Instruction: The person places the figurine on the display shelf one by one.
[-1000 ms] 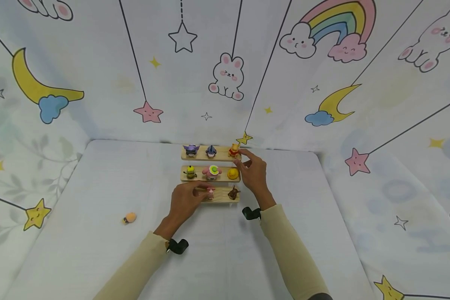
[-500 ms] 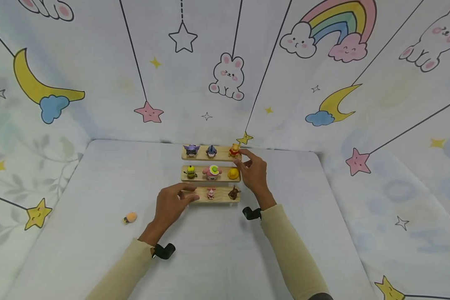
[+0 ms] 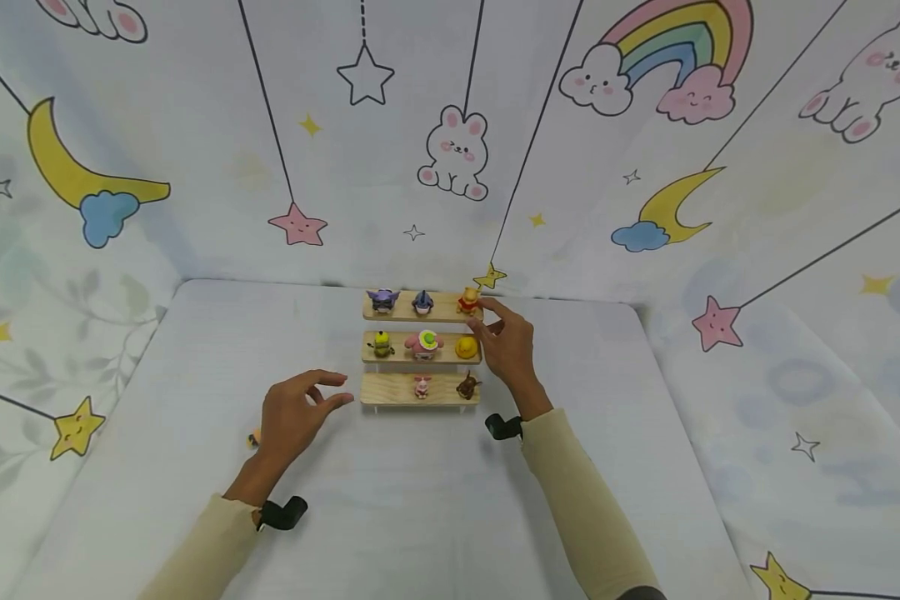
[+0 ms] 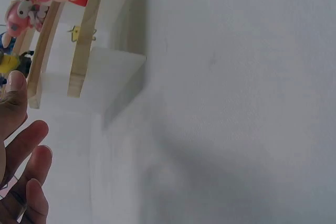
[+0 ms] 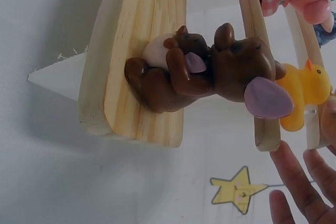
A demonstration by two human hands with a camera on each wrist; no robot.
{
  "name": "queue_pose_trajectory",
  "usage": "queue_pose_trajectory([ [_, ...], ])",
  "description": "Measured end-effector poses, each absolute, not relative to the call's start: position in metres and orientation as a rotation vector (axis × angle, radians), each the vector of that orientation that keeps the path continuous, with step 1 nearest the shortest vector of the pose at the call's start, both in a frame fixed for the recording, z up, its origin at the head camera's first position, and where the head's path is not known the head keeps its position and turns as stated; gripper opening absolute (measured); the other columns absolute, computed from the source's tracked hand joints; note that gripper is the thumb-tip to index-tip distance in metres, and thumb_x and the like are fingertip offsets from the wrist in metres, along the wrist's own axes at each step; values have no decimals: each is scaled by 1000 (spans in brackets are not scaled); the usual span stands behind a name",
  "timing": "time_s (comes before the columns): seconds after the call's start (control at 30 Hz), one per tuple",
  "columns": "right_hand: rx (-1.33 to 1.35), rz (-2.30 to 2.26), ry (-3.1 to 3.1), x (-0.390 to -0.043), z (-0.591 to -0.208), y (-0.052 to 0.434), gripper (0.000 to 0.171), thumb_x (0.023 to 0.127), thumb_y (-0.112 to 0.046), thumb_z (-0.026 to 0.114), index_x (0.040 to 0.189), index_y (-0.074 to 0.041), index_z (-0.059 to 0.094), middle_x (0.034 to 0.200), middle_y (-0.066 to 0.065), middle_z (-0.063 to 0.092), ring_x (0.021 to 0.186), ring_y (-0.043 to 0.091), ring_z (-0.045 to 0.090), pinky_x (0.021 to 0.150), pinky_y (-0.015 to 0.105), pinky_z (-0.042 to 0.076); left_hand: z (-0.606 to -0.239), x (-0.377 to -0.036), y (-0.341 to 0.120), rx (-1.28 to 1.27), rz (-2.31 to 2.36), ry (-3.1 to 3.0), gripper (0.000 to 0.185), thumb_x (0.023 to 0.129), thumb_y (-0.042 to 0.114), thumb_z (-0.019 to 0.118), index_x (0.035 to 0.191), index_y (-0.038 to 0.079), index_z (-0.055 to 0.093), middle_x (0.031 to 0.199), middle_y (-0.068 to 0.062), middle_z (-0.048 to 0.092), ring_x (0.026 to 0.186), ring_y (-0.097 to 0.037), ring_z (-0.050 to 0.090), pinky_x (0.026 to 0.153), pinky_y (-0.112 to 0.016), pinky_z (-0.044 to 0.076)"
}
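A three-step wooden shelf (image 3: 390,389) stands at the table's middle back with small toy figures on it. The bottom step bears a pink piglet (image 3: 422,386) and a brown figure (image 3: 466,385) (image 5: 210,72). My left hand (image 3: 296,410) hovers open and empty over the table, left of the bottom step; its fingers (image 4: 21,145) show beside the shelf end (image 4: 79,51). My right hand (image 3: 506,342) rests with relaxed fingers against the shelf's right end, by the yellow bear (image 3: 468,300) and the yellow duck (image 3: 466,347) (image 5: 307,90). It holds nothing.
The top step also carries a purple figure (image 3: 382,300) and a blue one (image 3: 422,302); the middle step a yellow figure (image 3: 380,342) and a pink one (image 3: 424,342). A small orange toy (image 3: 252,437) lies on the table, half hidden behind my left hand. Printed cloth walls enclose the table.
My left hand has let go at the bottom step and drawn back to the left and toward me; the pink piglet stays on the step. The right hand has not moved.
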State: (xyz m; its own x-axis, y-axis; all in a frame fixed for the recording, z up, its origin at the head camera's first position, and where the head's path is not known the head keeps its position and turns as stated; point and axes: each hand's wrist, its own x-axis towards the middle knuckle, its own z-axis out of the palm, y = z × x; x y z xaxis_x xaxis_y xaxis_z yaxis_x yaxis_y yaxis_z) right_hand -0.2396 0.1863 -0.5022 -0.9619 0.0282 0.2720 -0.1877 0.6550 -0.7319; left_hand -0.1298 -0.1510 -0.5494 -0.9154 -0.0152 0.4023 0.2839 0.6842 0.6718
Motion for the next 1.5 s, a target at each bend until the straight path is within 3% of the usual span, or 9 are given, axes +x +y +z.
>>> queue_pose_trajectory([
  [0.37, 136, 1188, -2618, -240, -501, 187, 46, 99, -39, 75, 141, -21, 70, 137, 4, 75, 94, 30, 77, 83, 48, 62, -555, -112, -199, -99, -975, -2520, 38, 73, 21, 99, 108, 17, 84, 92, -3, 83, 64, -14, 63, 49, -20, 36],
  [0.57, 130, 1185, -2614, -240, -502, 187, 45, 99, -40, 75, 140, -23, 71, 136, 3, 75, 93, 29, 76, 82, 47, 62, -560, -101, -215, -41, -910, -2553, 43, 69, 20, 101, 108, 16, 84, 89, -6, 82, 69, -23, 66, 53, -25, 40],
  [0.97, 108, 1182, -2628, -239, -503, 186, 45, 99, -40, 74, 141, -24, 70, 136, 3, 75, 94, 28, 76, 80, 45, 61, -577, -80, -234, -73, -733, -2594, 51, 62, 20, 103, 109, 14, 84, 85, -9, 73, 75, -25, 62, 53, -30, 41],
  [1.5, 119, 1181, -2617, -239, -502, 185, 45, 99, -39, 75, 140, -23, 71, 135, 4, 75, 93, 28, 76, 80, 46, 60, -590, -76, -243, -70, -773, -2691, 43, 66, 7, 100, 105, 8, 82, 85, -7, 71, 73, -20, 63, 58, -30, 44],
])
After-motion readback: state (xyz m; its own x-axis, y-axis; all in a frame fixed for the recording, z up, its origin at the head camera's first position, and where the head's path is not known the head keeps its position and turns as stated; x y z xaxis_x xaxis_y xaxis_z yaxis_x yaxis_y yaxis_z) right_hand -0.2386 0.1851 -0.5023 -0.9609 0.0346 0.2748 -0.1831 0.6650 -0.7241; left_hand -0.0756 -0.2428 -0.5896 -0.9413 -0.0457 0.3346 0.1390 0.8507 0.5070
